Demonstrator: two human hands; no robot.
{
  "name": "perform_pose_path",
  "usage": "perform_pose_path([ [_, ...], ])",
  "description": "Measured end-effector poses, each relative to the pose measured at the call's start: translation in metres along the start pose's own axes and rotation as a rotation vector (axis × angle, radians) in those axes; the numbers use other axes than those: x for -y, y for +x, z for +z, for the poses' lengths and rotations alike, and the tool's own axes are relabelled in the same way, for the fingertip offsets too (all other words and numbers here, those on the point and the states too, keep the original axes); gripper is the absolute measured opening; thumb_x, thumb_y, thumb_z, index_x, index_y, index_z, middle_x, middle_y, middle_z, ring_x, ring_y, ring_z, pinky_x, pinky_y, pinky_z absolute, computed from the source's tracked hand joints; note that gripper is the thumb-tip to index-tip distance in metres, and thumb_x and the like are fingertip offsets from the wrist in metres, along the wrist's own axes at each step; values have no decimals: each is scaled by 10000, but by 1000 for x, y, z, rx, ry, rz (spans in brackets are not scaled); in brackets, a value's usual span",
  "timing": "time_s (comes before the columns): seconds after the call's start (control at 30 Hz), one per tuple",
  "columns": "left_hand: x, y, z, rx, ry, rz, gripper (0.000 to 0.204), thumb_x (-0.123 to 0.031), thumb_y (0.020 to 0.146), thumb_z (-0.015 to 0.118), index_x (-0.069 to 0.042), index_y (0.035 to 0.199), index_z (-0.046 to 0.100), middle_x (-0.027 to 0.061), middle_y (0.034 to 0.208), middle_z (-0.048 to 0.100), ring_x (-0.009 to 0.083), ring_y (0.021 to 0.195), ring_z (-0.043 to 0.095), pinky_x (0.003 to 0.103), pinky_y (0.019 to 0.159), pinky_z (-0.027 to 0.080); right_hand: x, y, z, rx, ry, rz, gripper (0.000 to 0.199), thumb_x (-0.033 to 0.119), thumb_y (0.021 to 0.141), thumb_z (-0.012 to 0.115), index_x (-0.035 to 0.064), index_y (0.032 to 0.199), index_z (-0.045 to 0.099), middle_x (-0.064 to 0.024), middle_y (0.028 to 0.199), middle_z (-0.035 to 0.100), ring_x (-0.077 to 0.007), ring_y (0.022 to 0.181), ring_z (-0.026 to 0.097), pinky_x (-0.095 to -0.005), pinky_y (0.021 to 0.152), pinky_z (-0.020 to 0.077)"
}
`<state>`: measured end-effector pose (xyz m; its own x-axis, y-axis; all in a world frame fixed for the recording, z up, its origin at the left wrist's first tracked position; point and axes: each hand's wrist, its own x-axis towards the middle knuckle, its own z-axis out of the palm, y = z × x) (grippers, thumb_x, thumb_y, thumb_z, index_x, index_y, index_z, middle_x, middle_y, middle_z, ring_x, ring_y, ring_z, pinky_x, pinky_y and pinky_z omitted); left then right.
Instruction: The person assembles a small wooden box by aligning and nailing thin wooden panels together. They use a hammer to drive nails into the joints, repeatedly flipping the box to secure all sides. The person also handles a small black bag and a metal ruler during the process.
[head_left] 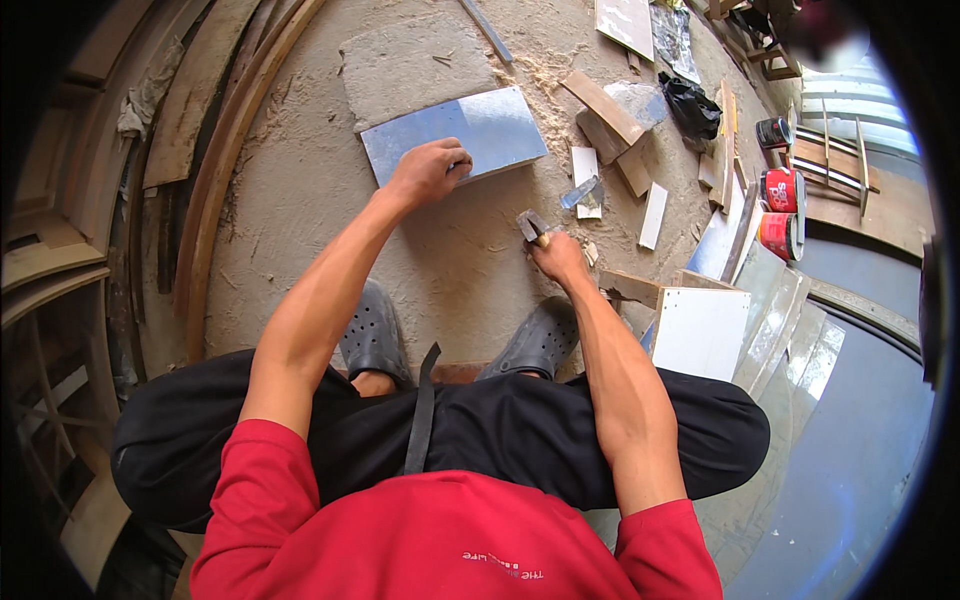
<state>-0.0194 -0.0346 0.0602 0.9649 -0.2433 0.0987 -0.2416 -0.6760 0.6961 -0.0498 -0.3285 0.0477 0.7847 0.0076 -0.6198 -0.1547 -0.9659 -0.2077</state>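
Note:
A glossy white board (500,125) with bluish reflections lies in front of me, partly over a flat concrete slab (415,65). My left hand (430,172) is at the board's near edge, its fingers curled together. What those fingers pinch, if anything, is too small to make out. Lower and to the right, my right hand (560,258) grips a hammer (532,224) by its handle. The hammer's grey metal head points away from me, apart from the board. Most of its handle is hidden inside my fist.
Wood offcuts (605,105), a white strip (653,216) and a clear plastic bottle (580,193) lie to the right. A white box-like piece (700,330) stands by my right forearm. Red cans (780,190) sit farther right; long planks (225,170) line the left.

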Motion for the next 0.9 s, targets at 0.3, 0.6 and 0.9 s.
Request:
perform_pose_path([
  [0.3, 7, -8, 8, -164, 69, 151, 96, -180, 879, 642, -110, 886, 707, 8, 906, 657, 235, 851, 639, 374, 703, 532, 10, -15, -20, -121, 369, -339, 378, 412, 875, 679, 90, 1069, 720, -209, 957, 711, -375, 912, 692, -442, 813, 519],
  [0.6, 14, -14, 17, -284, 86, 243, 55, -178, 851, 670, -147, 874, 710, -27, 876, 656, 195, 825, 634, 338, 672, 534, 108, -40, -39, -243, 645, -233, 309, 292, 891, 664, 81, 1116, 685, -173, 892, 717, -344, 825, 694, -422, 739, 522],
  [0.9, 21, -15, 21, -264, 111, 250, 77, -186, 844, 679, -167, 901, 727, -31, 893, 663, 176, 848, 639, 328, 660, 542, 139, -40, -27, -278, 449, -210, 319, 328, 862, 630, 16, 878, 694, -221, 743, 681, -407, 758, 684, -466, 692, 530],
])
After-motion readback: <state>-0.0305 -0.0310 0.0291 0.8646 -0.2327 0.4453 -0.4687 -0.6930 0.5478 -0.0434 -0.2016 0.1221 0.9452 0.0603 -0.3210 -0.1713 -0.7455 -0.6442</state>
